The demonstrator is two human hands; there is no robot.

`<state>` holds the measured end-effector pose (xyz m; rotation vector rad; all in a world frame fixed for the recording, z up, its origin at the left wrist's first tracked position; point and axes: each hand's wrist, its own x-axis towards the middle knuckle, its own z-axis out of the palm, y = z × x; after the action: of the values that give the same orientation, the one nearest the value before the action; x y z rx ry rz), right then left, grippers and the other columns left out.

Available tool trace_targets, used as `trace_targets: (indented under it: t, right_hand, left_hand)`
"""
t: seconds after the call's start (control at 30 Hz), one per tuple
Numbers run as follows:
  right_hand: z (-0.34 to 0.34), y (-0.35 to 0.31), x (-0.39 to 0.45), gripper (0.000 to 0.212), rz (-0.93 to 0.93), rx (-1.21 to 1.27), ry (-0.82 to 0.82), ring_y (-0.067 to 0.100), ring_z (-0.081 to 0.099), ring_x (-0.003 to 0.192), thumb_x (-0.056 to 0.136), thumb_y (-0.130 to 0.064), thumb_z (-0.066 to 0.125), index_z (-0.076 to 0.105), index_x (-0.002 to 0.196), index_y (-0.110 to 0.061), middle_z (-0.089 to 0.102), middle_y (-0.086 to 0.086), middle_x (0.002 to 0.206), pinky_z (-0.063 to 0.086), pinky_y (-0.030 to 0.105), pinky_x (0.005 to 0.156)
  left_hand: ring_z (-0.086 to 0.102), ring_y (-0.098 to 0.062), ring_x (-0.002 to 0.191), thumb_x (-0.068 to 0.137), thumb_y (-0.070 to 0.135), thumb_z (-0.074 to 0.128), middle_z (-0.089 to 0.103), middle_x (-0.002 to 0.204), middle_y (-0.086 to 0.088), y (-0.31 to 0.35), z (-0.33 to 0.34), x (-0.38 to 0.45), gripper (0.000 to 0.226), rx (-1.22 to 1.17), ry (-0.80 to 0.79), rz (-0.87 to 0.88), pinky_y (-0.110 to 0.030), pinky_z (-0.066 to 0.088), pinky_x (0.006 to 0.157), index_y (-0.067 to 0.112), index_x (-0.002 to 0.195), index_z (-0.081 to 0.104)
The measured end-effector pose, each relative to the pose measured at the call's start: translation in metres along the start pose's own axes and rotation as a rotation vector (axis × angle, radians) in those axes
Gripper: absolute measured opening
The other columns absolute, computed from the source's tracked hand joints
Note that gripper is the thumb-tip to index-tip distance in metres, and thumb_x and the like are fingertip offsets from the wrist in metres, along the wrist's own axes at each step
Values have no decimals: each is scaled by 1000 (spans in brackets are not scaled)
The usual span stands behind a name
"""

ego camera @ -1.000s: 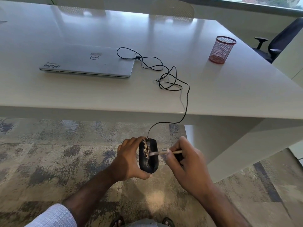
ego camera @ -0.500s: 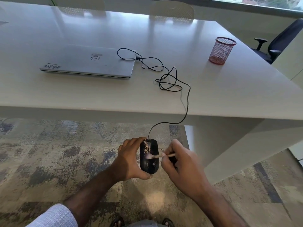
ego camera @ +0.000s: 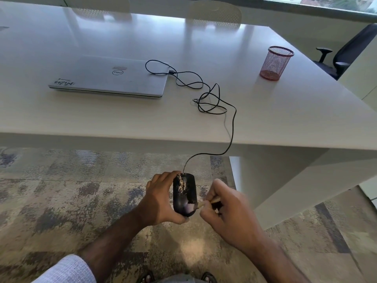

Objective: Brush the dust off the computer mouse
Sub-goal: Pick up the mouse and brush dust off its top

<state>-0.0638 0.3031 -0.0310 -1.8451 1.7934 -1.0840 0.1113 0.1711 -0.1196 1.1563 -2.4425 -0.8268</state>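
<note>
The computer mouse [ego camera: 184, 194] is held out over the carpeted floor [ego camera: 61, 190], below the near edge of the counter [ego camera: 265, 111], at about 6 o'clock in the head view. That placement is judged deliberate: loosened dust can drop to the floor, not onto the work surface. The mouse is gripped by the left hand [ego camera: 161, 199], whose fingers are curled round its left flank with the thumb tucked under its near end, so the top shell is left exposed. The brush [ego camera: 206, 203] is pinched by the right hand [ego camera: 228, 211], fingers clamped on the pale handle; the bristles are blurred but appear laid on the near end of the shell, at 5 o'clock on the mouse.

The shell is black. A band of pale, grainy dust is seen along its left half, thickest toward 12 o'clock by the wheel, while the right half and near end look mostly bare. The cable [ego camera: 230, 127] is trailed up over the counter edge, through loose loops, toward the closed laptop [ego camera: 110, 78] at 10 o'clock.
</note>
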Motion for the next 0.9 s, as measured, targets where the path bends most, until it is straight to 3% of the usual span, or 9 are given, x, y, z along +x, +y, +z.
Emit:
trace_targets:
  t: [0.13, 0.33, 0.47, 0.57, 0.73, 0.8, 0.9]
  right_hand:
    - [-5, 4, 2, 17, 29, 98, 75, 7, 44, 51, 84, -25, 63, 47, 77, -27, 57, -5, 67, 34, 16, 48]
    - [-1, 11, 13, 20, 157, 188, 228, 12, 43, 47, 95, -21, 64, 51, 79, -23, 56, -1, 63, 36, 28, 43]
    - [2, 14, 12, 24, 181, 101, 165, 6, 40, 50, 91, -20, 65, 47, 75, -24, 50, -10, 60, 33, 20, 47]
    - [-4, 13, 10, 23, 176, 128, 143, 6, 37, 49, 85, -25, 63, 44, 73, -25, 47, -8, 59, 31, 23, 45]
    - [-5, 11, 13, 23, 189, 178, 218, 6, 39, 47, 94, -20, 65, 50, 76, -20, 50, -6, 58, 34, 27, 44]
    - [-3, 11, 12, 25, 181, 140, 184, 5, 40, 48, 94, -16, 66, 49, 76, -22, 51, -10, 59, 33, 22, 46]
    - [-4, 12, 7, 26, 176, 127, 123, 6, 41, 51, 89, -18, 66, 46, 73, -25, 52, -5, 60, 35, 28, 47]
  left_hand:
    - [33, -5, 111, 33, 69, 80, 40, 125, 20, -2, 1, 0, 129, -14, -9, -16, -31, 27, 92, 29, 147, 34]
    - [33, -6, 114, 34, 65, 82, 41, 128, 20, -1, 1, 0, 128, -33, -29, -18, -31, 27, 95, 30, 147, 32]
    - [32, -4, 113, 35, 64, 85, 41, 129, 18, -1, 1, -1, 129, -32, -27, -3, -30, 25, 93, 28, 147, 34]
    - [31, -4, 113, 34, 64, 84, 41, 129, 17, -1, 0, -1, 129, -25, -20, -2, -29, 25, 93, 26, 147, 35]
    - [32, -5, 117, 36, 60, 88, 41, 131, 17, 1, 0, 0, 128, -48, -25, -7, -30, 25, 96, 29, 148, 33]
    - [33, -6, 116, 37, 59, 88, 42, 130, 16, 2, 0, 1, 127, -51, -23, -3, -31, 26, 96, 29, 148, 34]
    - [34, -7, 115, 37, 58, 88, 43, 130, 14, 1, -2, 0, 126, -45, -16, 3, -29, 24, 94, 27, 147, 35]
